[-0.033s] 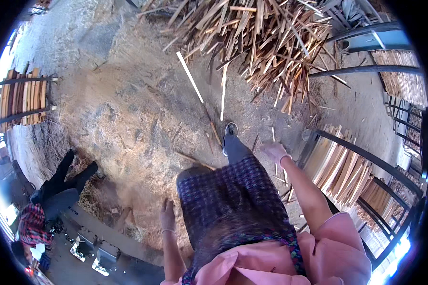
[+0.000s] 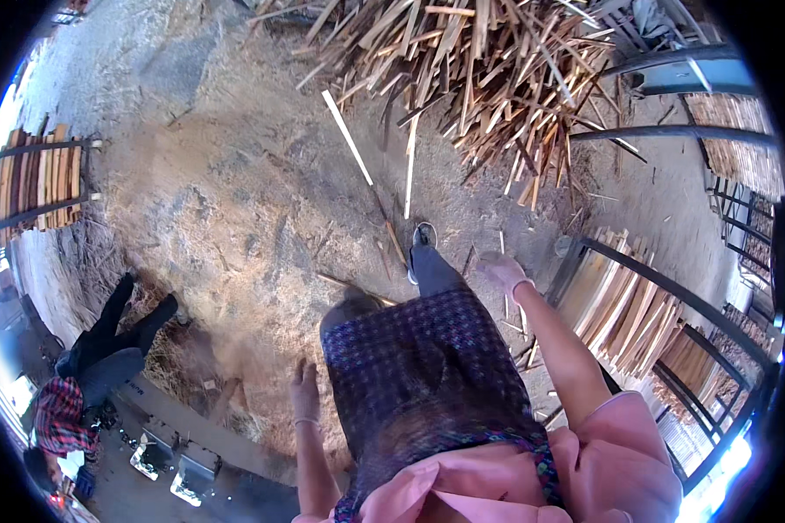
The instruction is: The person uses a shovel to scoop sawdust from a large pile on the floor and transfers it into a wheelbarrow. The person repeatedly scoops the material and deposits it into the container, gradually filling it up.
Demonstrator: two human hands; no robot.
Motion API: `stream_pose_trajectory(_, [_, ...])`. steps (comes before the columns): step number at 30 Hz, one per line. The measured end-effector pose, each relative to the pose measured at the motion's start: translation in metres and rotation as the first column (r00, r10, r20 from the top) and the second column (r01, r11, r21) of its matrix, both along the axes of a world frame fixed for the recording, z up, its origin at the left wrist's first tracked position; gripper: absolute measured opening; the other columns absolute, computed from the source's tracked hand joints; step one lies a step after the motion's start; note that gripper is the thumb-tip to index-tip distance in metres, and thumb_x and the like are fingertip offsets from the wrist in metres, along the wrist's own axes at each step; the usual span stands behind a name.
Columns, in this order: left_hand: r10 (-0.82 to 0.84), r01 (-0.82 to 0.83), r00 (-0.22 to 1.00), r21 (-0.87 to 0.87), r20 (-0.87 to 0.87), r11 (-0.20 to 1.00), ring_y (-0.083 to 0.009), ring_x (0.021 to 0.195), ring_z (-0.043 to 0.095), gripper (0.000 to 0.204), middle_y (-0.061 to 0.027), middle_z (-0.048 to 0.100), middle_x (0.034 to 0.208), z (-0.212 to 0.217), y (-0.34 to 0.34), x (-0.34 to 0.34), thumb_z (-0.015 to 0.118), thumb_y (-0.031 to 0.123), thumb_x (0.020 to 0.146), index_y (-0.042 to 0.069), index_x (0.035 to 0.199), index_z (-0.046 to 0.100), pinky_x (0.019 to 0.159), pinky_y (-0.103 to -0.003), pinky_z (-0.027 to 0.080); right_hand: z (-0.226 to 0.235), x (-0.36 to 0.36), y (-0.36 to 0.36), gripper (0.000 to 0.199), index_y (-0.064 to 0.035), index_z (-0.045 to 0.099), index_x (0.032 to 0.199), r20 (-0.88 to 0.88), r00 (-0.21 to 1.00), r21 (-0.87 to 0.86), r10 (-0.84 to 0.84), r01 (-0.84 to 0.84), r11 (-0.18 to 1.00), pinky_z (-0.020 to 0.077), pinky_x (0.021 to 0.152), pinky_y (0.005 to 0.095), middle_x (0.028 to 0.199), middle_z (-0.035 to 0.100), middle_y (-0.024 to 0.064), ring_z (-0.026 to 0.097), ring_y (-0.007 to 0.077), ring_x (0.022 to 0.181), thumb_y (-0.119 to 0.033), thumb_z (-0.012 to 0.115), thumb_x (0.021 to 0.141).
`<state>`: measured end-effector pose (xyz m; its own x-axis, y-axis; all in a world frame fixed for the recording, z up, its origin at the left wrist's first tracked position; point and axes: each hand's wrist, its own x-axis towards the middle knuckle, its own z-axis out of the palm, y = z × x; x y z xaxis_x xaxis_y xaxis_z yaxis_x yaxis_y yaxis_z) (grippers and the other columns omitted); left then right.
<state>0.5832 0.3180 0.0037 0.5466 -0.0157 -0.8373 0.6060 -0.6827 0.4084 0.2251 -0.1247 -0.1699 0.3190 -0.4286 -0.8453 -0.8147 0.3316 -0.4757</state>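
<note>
My left hand (image 2: pixel 305 397), in a pale glove, hangs low beside the dark patterned apron (image 2: pixel 419 349) over my lap. Its fingers stretch forward with nothing in them. Farther forward, to the right of the apron, my right hand (image 2: pixel 501 272) wears a similar glove. It is held out with loose fingers and carries nothing. Thin wood strips lie on the ground near my right hand. One of my shoes (image 2: pixel 424 235) shows beside a thin brown stick (image 2: pixel 396 242).
A large heap of wood strips (image 2: pixel 497 78) lies ahead. Metal racks with stacked strips (image 2: pixel 624 309) stand at right, another stack (image 2: pixel 39 183) at far left. A person in a checked shirt (image 2: pixel 58 414) is at lower left, near a long grey machine (image 2: pixel 227 475). Debris covers the ground (image 2: pixel 227 192).
My left hand and the apron have shifted slightly to the left. My right hand stays almost where it was, and both hands remain without anything in them.
</note>
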Motion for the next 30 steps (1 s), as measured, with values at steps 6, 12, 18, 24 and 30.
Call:
stream_pose_trajectory(6, [-0.34, 0.345, 0.938, -0.059, 0.071, 0.937, -0.0162, 0.118, 0.059, 0.057, -0.0144, 0.065, 0.13, -0.08, -0.175, 0.086, 0.062, 0.018, 0.097, -0.007, 0.145, 0.047, 0.102, -0.029, 0.045, -0.041, 0.13, -0.082, 0.065, -0.0035, 0.054, 0.141, -0.24, 0.626, -0.33, 0.742, -0.772, 0.544, 0.0423, 0.113, 0.0404, 0.145, 0.055, 0.0219, 0.054, 0.0373, 0.132, -0.045, 0.067, 0.092])
stream_pose_trajectory(12, [-0.939, 0.944, 0.285, 0.11, 0.195, 0.31, -0.0398, 0.135, 0.051, 0.085, -0.0288, 0.046, 0.151, -0.333, -0.347, 0.168, 0.069, 0.045, 0.089, -0.004, 0.151, 0.038, 0.11, -0.043, 0.042, -0.183, 0.232, -0.123, 0.101, 0.0036, 0.023, 0.157, -0.105, 0.984, 0.071, -0.143, 0.151, 0.986, 0.0383, 0.116, 0.0401, 0.151, 0.043, 0.0304, 0.048, 0.0378, 0.139, -0.04, 0.079, 0.085])
stream_pose_trajectory(18, [-0.463, 0.515, 0.853, -0.253, 0.241, 0.819, -0.0358, 0.124, 0.061, 0.097, -0.0283, 0.064, 0.128, -0.526, -0.502, 0.2, 0.08, 0.045, 0.082, -0.007, 0.15, 0.034, 0.107, -0.048, 0.044, -0.33, 0.297, -0.138, 0.082, 0.0013, 0.036, 0.151, -0.08, 0.975, -0.193, -0.209, 0.191, 0.962, 0.0436, 0.112, 0.0395, 0.148, 0.049, 0.0272, 0.051, 0.0371, 0.136, -0.035, 0.074, 0.088])
stream_pose_trajectory(24, [-0.811, 0.854, 0.502, -0.023, 0.302, 0.52, -0.0219, 0.109, 0.067, 0.038, -0.015, 0.072, 0.103, -0.522, -0.458, 0.144, 0.064, 0.027, 0.097, 0.003, 0.126, 0.064, 0.092, -0.038, 0.053, -0.343, 0.311, -0.038, 0.037, -0.0083, 0.067, 0.119, -0.151, 0.987, -0.089, -0.054, 0.041, 0.995, 0.0555, 0.079, 0.0468, 0.103, 0.072, 0.0193, 0.072, 0.0349, 0.093, -0.037, 0.06, 0.096])
stream_pose_trajectory(30, [-0.523, 0.709, 0.696, -0.352, 0.492, 0.612, -0.0205, 0.101, 0.065, 0.036, -0.0134, 0.066, 0.115, -0.418, -0.41, 0.113, 0.072, 0.021, 0.095, 0.006, 0.127, 0.064, 0.09, -0.034, 0.052, -0.263, 0.323, 0.034, 0.036, -0.0065, 0.063, 0.123, 0.071, 0.997, -0.251, 0.016, 0.003, 0.968, 0.0536, 0.083, 0.0506, 0.099, 0.07, 0.0229, 0.067, 0.0434, 0.098, -0.027, 0.059, 0.095])
